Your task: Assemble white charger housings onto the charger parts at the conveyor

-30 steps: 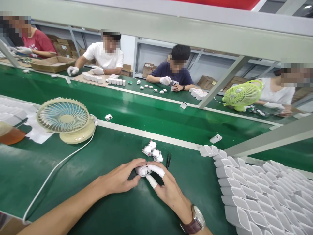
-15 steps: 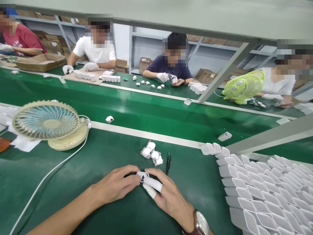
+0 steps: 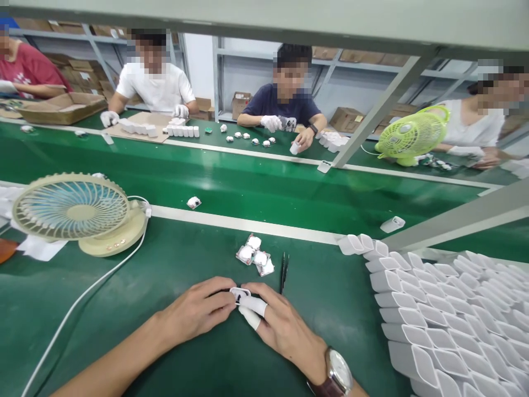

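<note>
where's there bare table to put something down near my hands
Bare green patches: between the white cord and your left hand, and between the black tweezers and the white shells. Crowded: the far right, packed with shells, and left of the tweezers, where small parts lie.

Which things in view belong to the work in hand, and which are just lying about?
Work in hand, it seems:
small white plastic shell, held by left hand and right hand
four small white-topped parts
black tweezers
open white plastic shells

Only nearby:
cream fan with blue blades
lime-green plastic fan
white sheet
</note>
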A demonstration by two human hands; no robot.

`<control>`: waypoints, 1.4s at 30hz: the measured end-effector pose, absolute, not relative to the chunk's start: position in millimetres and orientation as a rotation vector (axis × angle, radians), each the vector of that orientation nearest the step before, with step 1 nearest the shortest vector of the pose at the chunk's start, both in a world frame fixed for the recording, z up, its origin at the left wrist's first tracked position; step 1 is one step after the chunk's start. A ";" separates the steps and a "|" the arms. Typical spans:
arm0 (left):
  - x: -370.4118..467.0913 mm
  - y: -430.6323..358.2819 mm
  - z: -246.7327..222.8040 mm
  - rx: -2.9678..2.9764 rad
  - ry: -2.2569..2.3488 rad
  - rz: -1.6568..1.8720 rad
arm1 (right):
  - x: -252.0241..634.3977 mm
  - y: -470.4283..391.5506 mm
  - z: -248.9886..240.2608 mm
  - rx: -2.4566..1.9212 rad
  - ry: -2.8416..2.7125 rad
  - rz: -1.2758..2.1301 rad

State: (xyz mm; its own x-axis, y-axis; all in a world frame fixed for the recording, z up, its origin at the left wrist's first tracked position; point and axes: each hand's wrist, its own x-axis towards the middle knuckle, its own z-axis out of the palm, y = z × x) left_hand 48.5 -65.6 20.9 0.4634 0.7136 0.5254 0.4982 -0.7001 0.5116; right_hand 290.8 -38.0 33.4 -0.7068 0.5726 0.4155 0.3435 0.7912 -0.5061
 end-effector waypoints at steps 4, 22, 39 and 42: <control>48.1 -65.1 18.9 2.367 1.052 1.072 | 291.2 -38.9 30.6 -0.685 -2.399 0.523; 61.3 -68.7 14.6 1.111 0.986 1.131 | 271.6 -49.1 16.9 -0.752 -1.604 1.658; 50.4 -64.6 18.5 1.354 0.992 1.089 | 272.8 -56.8 13.3 -0.819 -2.068 1.008; 47.6 -61.1 15.6 1.416 1.043 1.100 | 279.7 -57.1 15.6 -0.806 -2.261 0.753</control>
State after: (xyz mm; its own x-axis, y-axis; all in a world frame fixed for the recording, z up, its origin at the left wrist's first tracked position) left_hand 47.6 -61.1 15.6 0.2084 0.9733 0.0964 0.0442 -0.1078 0.9932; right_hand 279.7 -57.1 15.6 -0.6244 0.6968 0.3530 0.3459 0.6518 -0.6748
